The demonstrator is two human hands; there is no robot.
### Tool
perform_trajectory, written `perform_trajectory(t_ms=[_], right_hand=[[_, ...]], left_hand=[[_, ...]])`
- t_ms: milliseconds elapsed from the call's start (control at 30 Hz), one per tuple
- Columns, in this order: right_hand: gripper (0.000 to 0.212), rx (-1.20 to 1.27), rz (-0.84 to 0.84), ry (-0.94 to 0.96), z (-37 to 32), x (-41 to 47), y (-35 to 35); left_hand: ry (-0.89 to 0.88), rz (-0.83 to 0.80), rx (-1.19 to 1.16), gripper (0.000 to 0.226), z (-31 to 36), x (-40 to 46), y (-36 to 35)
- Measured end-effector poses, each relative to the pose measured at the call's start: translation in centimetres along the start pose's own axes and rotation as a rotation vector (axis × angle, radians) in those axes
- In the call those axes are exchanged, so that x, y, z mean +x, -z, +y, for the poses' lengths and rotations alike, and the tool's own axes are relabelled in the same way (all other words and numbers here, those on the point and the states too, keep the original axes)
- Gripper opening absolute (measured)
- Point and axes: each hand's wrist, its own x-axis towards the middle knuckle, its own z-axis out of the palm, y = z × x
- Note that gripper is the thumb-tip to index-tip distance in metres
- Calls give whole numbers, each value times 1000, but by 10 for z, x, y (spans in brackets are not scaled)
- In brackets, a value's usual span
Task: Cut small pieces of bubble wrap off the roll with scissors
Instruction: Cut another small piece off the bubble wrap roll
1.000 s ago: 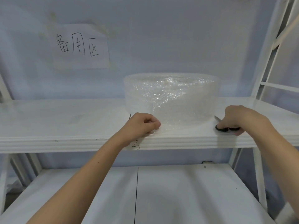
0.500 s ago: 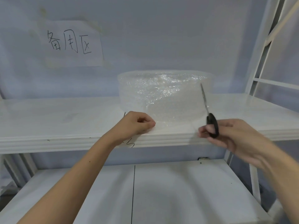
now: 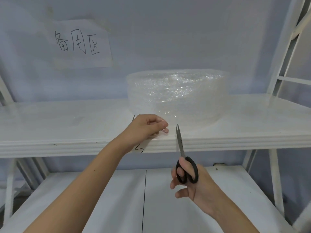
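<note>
Nearest to you is your right hand, below the shelf edge. Its thumb and fingers pass through the black loops of the scissors and grasp them. The blades point up and a little away from you and are almost together; the tips end at the front part of the upper shelf, just beside your left hand. Before you cut, spread the blades wider — with so narrow a gap, I judge they would push the soft film instead of biting it.

Your left hand rests on the shelf with the fingers curled, and it pinches the loose end of the bubble wrap. The film is transparent there, so I cannot tell exactly where its edge lies. Pull this end toward you until it is flat and a little tight; slack film will probably fold between the blades. Keep your fingertips to the left of the cutting line, because the tips stand very near them now.

Farther back, the bubble wrap roll stands on the same shelf, close to the wall. Guide the blades across the sheet between your left hand and the roll — a short, straight cut should give a small piece. If the roll begins to slide, pull less hard.

On the wall behind hangs a paper sign with handwritten characters.
</note>
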Motion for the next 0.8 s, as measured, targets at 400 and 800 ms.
perform_trajectory(t_ms=[400, 800], right_hand=[[45, -190, -71, -12, 14, 8, -1], [46, -237, -135, 52, -9, 27, -5]], left_hand=[[10, 88, 0, 19, -2, -2, 2], [-48, 4, -3, 6, -2, -4, 6]])
